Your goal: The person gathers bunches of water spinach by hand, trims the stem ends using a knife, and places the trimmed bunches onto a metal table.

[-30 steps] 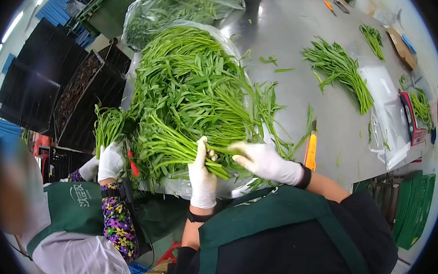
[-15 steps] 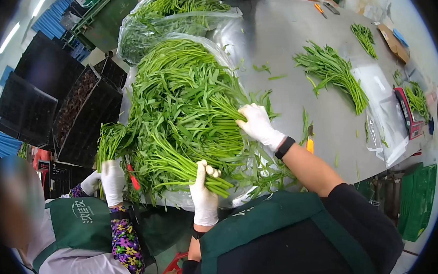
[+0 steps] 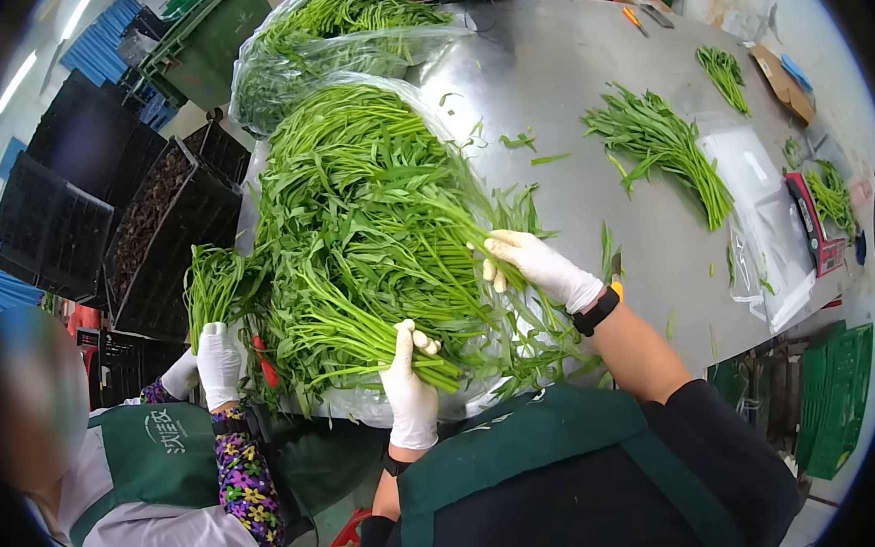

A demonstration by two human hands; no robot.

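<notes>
In a white glove, my left hand [image 3: 411, 390] is closed round a bunch of water spinach [image 3: 346, 329], stems pointing toward me. My right hand [image 3: 537, 265], also gloved, pinches several stems at the right side of the big pile of water spinach [image 3: 353, 198]. The pile lies in an open clear plastic bag [image 3: 427, 99] on the metal table. Just beyond my right wrist lies a knife with a yellow handle [image 3: 617, 289], partly hidden by my wristband.
At left a co-worker's gloved hand [image 3: 220, 365] holds another bunch, near a red handle [image 3: 265, 362]. A second filled bag [image 3: 344, 49] stands behind. On the metal table [image 3: 536, 77] lie a loose bunch [image 3: 660, 145], plastic bags [image 3: 769, 213] and a red scale [image 3: 817, 225].
My right hand has moved right and slightly toward me, drawing stems away from the pile's edge. My left hand keeps its bunch in nearly the same place.
</notes>
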